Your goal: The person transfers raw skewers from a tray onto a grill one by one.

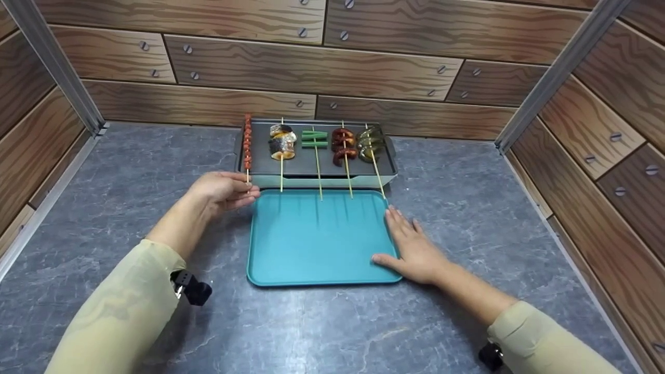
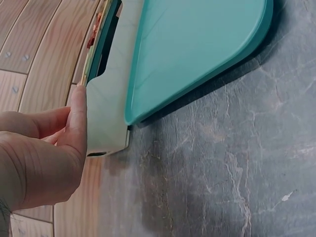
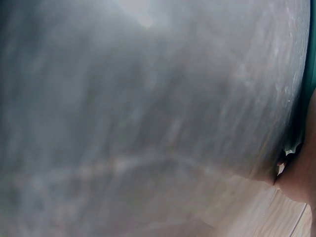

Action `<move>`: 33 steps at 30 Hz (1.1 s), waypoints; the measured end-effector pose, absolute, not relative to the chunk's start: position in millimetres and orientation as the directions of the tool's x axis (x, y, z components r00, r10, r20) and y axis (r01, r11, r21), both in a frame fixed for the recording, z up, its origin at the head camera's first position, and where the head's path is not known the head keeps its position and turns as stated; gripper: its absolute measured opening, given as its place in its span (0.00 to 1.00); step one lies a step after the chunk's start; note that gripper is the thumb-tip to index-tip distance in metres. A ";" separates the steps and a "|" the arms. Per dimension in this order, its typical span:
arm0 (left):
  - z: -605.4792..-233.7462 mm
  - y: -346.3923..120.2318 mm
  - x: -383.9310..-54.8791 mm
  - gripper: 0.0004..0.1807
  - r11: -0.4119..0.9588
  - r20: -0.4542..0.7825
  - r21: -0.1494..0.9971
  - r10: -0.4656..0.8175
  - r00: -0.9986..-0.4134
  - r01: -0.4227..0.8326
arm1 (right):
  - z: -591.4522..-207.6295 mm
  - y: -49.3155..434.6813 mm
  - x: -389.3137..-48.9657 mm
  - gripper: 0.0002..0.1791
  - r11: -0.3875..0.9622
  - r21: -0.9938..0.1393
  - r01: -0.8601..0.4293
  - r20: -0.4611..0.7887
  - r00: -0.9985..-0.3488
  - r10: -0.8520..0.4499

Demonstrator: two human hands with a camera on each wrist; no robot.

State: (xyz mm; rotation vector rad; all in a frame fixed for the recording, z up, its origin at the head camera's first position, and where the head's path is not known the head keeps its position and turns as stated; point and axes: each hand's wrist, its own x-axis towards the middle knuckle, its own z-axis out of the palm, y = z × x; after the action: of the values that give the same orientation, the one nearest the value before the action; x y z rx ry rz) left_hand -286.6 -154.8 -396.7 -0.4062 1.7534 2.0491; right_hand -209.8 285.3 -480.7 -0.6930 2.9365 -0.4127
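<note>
My left hand (image 1: 224,192) pinches the bare lower end of a skewer of small red pieces (image 1: 248,143), which lies along the left side of a dark grill plate (image 1: 304,165). In the left wrist view the fingertips (image 2: 79,101) meet the stick beside the grill's pale front wall (image 2: 106,106). My right hand (image 1: 415,252) rests with fingers straight along the right rim of a teal tray (image 1: 322,244), its thumb over the tray's surface. The right wrist view shows mostly the grey tabletop, with part of the right hand (image 3: 298,173) at its edge.
Several other skewers lie on the grill, sticks jutting over its front: silvery-skinned chunks (image 1: 282,141), green stalks (image 1: 314,138), reddish-brown curled pieces (image 1: 344,145) and dark green pieces (image 1: 370,143). The tray sits directly before the grill. Wood-patterned walls (image 1: 311,67) enclose the grey table (image 1: 467,208).
</note>
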 end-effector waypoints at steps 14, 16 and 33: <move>-400.8 -159.7 -283.5 0.24 -0.140 -0.485 0.858 0.100 -0.869 -0.494 | -480.1 282.6 -211.9 0.64 0.855 -0.284 -0.435 -0.037 -0.886 -0.463; -400.1 -159.9 -283.0 0.23 -0.146 -0.486 0.856 0.095 -0.869 -0.496 | -480.2 282.5 -212.6 0.64 0.855 -0.284 -0.435 -0.037 -0.886 -0.463; -396.8 -158.7 -268.8 0.31 -0.012 -0.477 0.878 0.084 -0.875 -0.479 | -481.5 292.1 -223.5 0.62 0.848 -0.343 -0.403 -0.031 -0.898 -0.440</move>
State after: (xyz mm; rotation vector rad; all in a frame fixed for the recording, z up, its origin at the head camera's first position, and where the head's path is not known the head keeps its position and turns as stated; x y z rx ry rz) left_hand -268.8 -158.7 -396.8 -0.4097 1.8796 1.9427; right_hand -223.5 292.1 -481.5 -0.6669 2.9154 -0.5052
